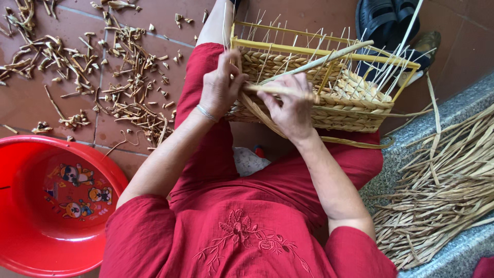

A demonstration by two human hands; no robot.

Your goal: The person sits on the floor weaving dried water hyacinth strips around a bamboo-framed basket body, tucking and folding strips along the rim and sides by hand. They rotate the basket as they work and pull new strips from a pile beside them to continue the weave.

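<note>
Weaving is being done on a half-made basket (329,98), which is rested on the lap, at about one o'clock from the centre of the head view. The left hand (222,85) is pressed against the near wall of the basket, its fingers closed on the woven rows at the corner. The right hand (290,105) is clamped on a flat pale strand (272,90), which is held between thumb and fingers and lies across toward the left hand.

For this step to be done well, the strand should probably be kept tight and flat, and pushed down close against the row below, so that no gap is left between the thin upright stakes. The wall should be held steady by the left hand while the strand is passed behind the next stake.

The basket is rectangular, with a yellow frame (319,51) at the top and braided straw-coloured rows below; many thin stakes stand up above the weave. A heap of dry strands (447,195) lies at four o'clock on a stone step. A red basin (15,206) is seen at eight o'clock, and cut scraps (128,77) are scattered at ten o'clock on the tiled floor.
</note>
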